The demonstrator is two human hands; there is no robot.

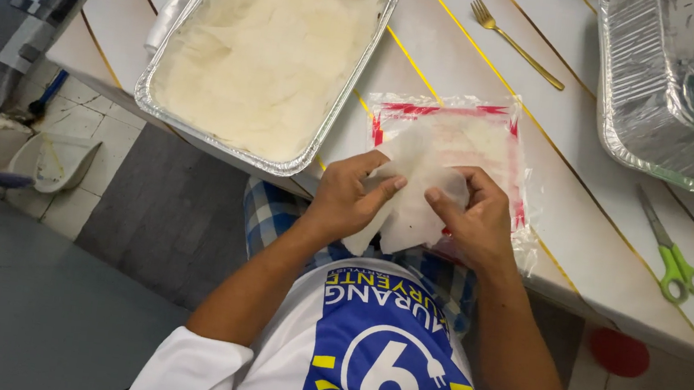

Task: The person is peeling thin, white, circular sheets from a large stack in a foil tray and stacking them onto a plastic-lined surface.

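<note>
— At the table's [485, 54] near edge, what have we got between our hands?

— One thin white wrapper [417, 190]; our left hand [351, 195] pinches its left side between thumb and fingers, and our right hand [471, 218] pinches its right side the same way; neither hand is spread flat.

— Where does the wrapper sit?

— We hold it just above a clear packet [457, 147] with red borders, which lies on the table under our hands; the sheet droops past the table's edge toward our lap.

— And around us?

— To our left, a foil tray [263, 55] full of pale sheets, touching nothing we hold; beyond the packet, a gold fork [513, 40] lies alone; at far right stands a second foil tray [690, 86], seemingly holding something green, though we cannot tell what; near it lie scissors [672, 249] with green handles.

— Below the table?

— A dustpan [55, 162] on the tiled floor at our left; a red round thing [618, 352] on the floor at our right.
</note>
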